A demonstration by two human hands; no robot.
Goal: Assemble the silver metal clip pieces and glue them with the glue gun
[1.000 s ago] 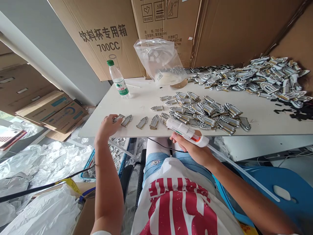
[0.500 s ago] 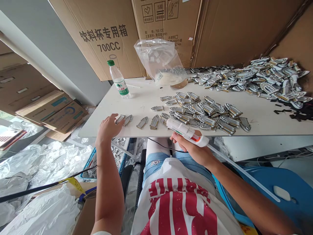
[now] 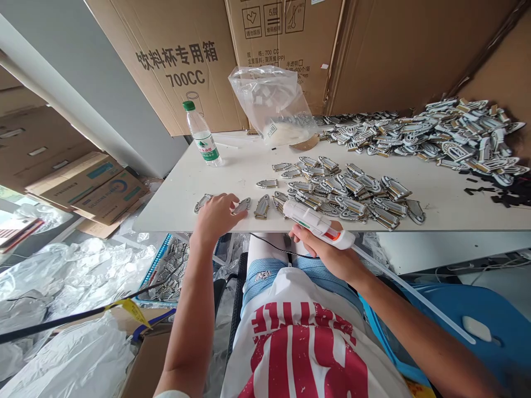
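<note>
Small silver shield-shaped badges lie in a row along the near edge of the white table [image 3: 232, 177]. My left hand [image 3: 216, 216] rests palm down on that row, covering one badge, with its fingertips touching another badge [image 3: 241, 206]. One badge [image 3: 202, 202] lies just left of the hand and another [image 3: 262, 205] to its right. My right hand [image 3: 327, 250] grips a white glue gun [image 3: 317, 223] at the table's front edge, nozzle pointing left toward a spread of badges [image 3: 352, 193].
A water bottle [image 3: 202, 136] and a clear plastic bag [image 3: 274, 105] stand at the back of the table. A big heap of badges [image 3: 448, 135] fills the back right. Cardboard boxes [image 3: 186, 61] line the wall. A blue crate of badges [image 3: 170, 271] sits below left.
My left hand has slid right along the row, from the leftmost badges to the middle ones. The right hand and glue gun have stayed still.
</note>
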